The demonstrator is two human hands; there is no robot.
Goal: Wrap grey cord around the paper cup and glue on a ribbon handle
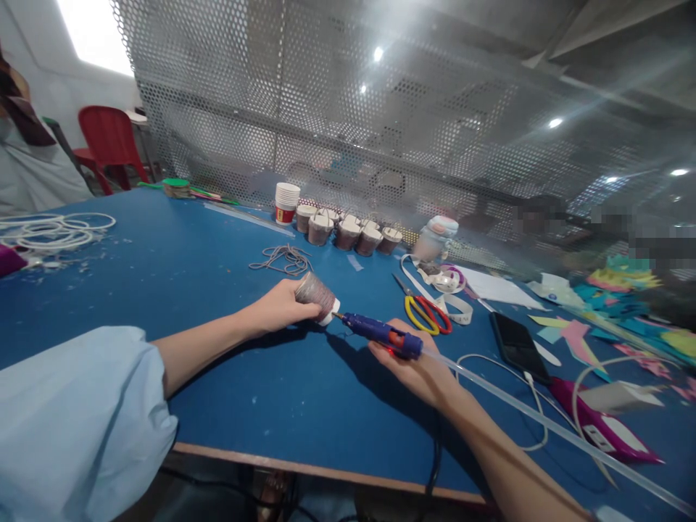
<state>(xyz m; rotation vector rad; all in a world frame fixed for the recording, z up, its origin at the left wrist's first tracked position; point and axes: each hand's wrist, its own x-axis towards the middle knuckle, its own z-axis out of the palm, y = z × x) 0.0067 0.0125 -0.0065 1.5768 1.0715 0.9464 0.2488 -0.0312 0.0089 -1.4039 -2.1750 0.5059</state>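
Observation:
My left hand [283,306] is closed around a small paper cup [318,296] wrapped in brownish cord, tilted with its white end toward the right. In my right hand [416,366] lies a blue hot glue gun [380,333], its tip at the cup's white edge. A long clear glue stick [522,395] runs out of the back of the gun. Beyond the cup, a loose bundle of grey-brown cord [281,259] rests on the blue table [228,406]. Scissors [427,313] with yellow and red handles lie to the right of the gun.
Several cord-wrapped cups [348,233] stand at the back beside stacked paper cups [286,203]. A jar [433,238], measuring tape [460,310], phone [519,346], white cable and paper scraps [579,337] occupy the right. Coiled white cord [59,230] lies left. A perforated metal screen [326,109] borders the table.

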